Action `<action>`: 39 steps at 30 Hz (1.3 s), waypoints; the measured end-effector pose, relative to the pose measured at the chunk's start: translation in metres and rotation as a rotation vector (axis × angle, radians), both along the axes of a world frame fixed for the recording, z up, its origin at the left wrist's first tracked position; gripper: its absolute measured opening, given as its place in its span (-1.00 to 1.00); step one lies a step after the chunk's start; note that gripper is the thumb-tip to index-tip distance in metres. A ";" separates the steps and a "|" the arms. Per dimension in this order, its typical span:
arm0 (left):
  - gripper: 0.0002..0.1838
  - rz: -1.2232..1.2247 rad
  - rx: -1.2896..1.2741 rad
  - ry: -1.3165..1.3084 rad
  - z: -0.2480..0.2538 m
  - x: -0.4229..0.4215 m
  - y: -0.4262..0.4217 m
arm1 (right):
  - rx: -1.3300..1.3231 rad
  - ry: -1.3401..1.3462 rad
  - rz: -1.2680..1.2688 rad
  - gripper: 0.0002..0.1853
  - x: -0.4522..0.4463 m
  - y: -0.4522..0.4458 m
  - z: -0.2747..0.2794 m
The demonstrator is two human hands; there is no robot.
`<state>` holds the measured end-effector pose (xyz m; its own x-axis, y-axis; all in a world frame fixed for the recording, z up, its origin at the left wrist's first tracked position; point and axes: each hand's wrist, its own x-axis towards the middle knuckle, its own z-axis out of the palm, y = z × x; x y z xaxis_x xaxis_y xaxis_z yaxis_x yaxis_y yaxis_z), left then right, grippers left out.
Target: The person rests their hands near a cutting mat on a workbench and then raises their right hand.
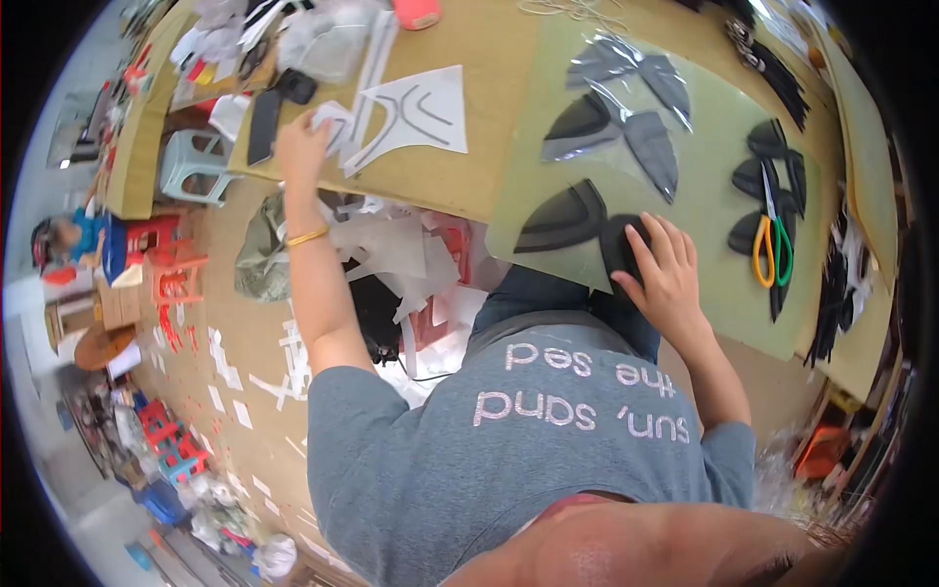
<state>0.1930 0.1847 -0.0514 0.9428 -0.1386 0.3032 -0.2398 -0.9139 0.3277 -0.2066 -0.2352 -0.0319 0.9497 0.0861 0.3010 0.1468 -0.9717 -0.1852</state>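
Note:
My left hand [303, 149], with a gold bangle at the wrist, reaches over the table's left part. Its fingers are closed on a small white piece [337, 125] with a dark curved line. Beside it lies a larger white sheet [423, 112] with dark curved strips. At the mat's near edge, my right hand [667, 274] has its thumb and fingers on a rounded black pad [616, 243]; its underside is hidden. Left of that pad lies another black pointed pad [565, 220]. Farther up the mat are dark pads in clear film [650, 152].
A green translucent mat [714, 147] covers the table's right part. Scissors [771, 240] with orange and green handles lie on dark pads at right. A dark phone-like slab [263, 127] is by my left hand. Paper scraps [386, 245] fill the space below; a stool [194, 164] stands left.

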 end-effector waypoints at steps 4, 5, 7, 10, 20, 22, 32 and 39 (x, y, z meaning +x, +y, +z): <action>-0.37 0.094 0.198 0.106 -0.009 0.009 0.013 | -0.032 0.023 -0.053 -0.43 0.010 -0.002 0.003; -0.36 0.079 0.247 0.050 -0.021 0.013 0.019 | -0.054 0.034 -0.060 -0.44 0.009 -0.005 0.003; -0.36 0.113 0.143 -0.008 -0.023 0.007 0.013 | -0.078 0.045 -0.043 -0.46 0.008 -0.008 -0.001; -0.42 0.167 0.016 -0.037 -0.025 0.005 0.009 | -0.091 0.079 -0.032 -0.46 0.004 -0.012 0.002; -0.41 0.284 -0.033 -0.083 -0.007 0.009 0.008 | 0.094 -0.087 0.019 -0.49 0.040 -0.016 0.051; -0.39 0.250 -0.076 0.136 -0.012 0.013 0.011 | 0.122 -0.128 0.047 -0.49 0.049 -0.009 0.062; -0.70 -0.173 -1.032 0.390 0.022 -0.027 -0.027 | 0.550 -0.131 0.106 -0.58 0.087 0.002 0.062; -0.73 -0.692 -1.028 0.725 0.075 -0.176 -0.185 | 1.316 0.019 0.078 -0.67 0.142 0.034 0.043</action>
